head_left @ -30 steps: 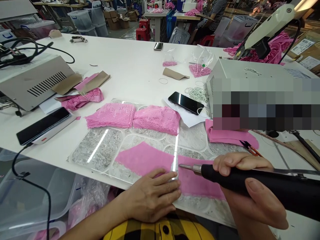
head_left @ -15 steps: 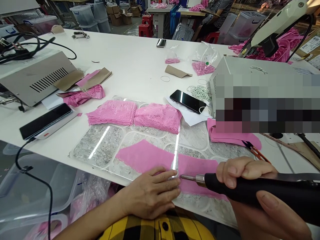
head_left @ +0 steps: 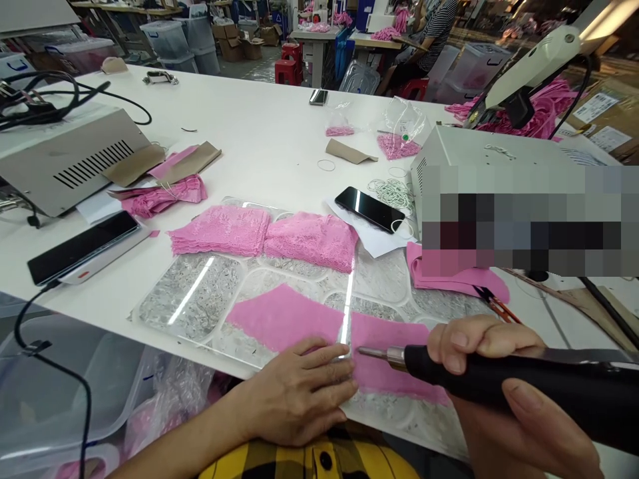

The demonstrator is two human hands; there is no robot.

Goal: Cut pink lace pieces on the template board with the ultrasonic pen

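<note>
My left hand (head_left: pixel 307 386) lies flat with fingers stretched over the middle of a pink fabric piece (head_left: pixel 289 313). The piece is spread on a clear patterned mat (head_left: pixel 192 303) and tapers at its left end. My right hand (head_left: pixel 492 352) is wrapped around a thick black hand-held tool (head_left: pixel 469 372) with a slim metal tip. That tip points left over the fabric, close beside my left fingertips; whether it touches the cloth I cannot tell. Two stacks of pink lace pieces, a left stack (head_left: pixel 222 229) and a right stack (head_left: pixel 312 239), sit behind the fabric.
Folded pink cloth (head_left: pixel 454 276) and orange-handled thread snips (head_left: pixel 499 306) lie at the right. A black phone (head_left: pixel 369 209) rests on white paper. Grey metal boxes stand at the left (head_left: pixel 74 159) and right (head_left: pixel 509 146). Another phone (head_left: pixel 84 246) with a cable lies near the left edge.
The camera view has shifted slightly, so the scene sits a little lower and to the left. Both hands, the tool and the fabric stay in nearly the same places.
</note>
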